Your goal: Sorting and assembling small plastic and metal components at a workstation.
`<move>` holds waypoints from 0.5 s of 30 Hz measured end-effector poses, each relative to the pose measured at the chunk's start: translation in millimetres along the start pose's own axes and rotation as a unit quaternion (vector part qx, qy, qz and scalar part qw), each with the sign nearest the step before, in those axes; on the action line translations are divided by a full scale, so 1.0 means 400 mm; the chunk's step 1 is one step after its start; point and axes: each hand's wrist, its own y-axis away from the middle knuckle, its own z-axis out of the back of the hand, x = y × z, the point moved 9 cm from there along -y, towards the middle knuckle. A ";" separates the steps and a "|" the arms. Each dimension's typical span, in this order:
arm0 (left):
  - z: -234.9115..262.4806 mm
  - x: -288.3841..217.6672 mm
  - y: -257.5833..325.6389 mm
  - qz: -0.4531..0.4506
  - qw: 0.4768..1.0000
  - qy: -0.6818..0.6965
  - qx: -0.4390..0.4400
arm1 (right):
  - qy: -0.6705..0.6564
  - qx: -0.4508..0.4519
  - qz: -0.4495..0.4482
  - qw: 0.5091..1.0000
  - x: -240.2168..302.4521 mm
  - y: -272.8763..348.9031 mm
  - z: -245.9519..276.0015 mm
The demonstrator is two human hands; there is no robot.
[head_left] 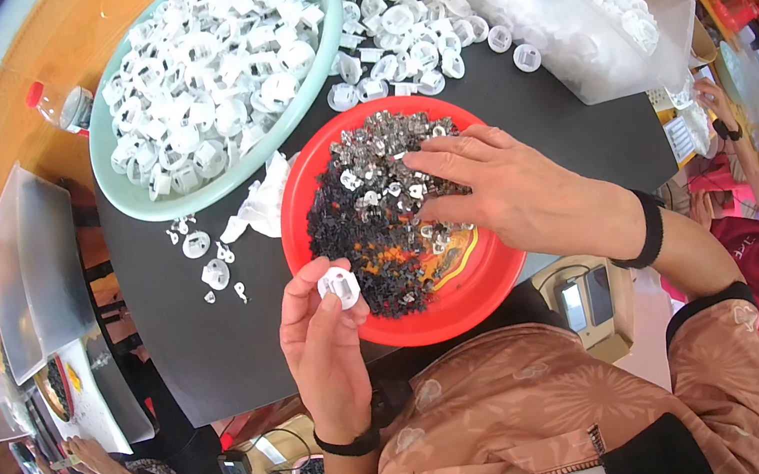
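1. left hand (323,333) pinches a white round part (339,288) by the red basin (421,329), at the near edge of the table (218,357).
2. right hand (492,182), fingers loosely parted, dips among metal pieces (378,141) in that basin; cannot tell whether it grips any.
3. pale green tub (104,164) sits at the far left corner.

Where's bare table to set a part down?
Dark table: left of the left hand, nearer than scattered white parts; also between right hand and translucent bin. Crowded: behind the red basin, where white pieces lie between pale-green basin and bin.
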 end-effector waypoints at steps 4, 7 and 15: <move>-0.007 0.002 -0.003 0.003 1.000 -0.002 0.024 | 0.048 -0.011 -0.017 0.999 0.001 0.014 0.005; 0.002 0.004 0.005 0.009 1.000 -0.022 -0.001 | 0.070 -0.016 -0.055 0.996 -0.007 0.019 0.029; -0.006 0.004 0.005 -0.003 0.999 -0.034 0.017 | 0.051 -0.049 -0.082 0.994 0.037 0.044 -0.002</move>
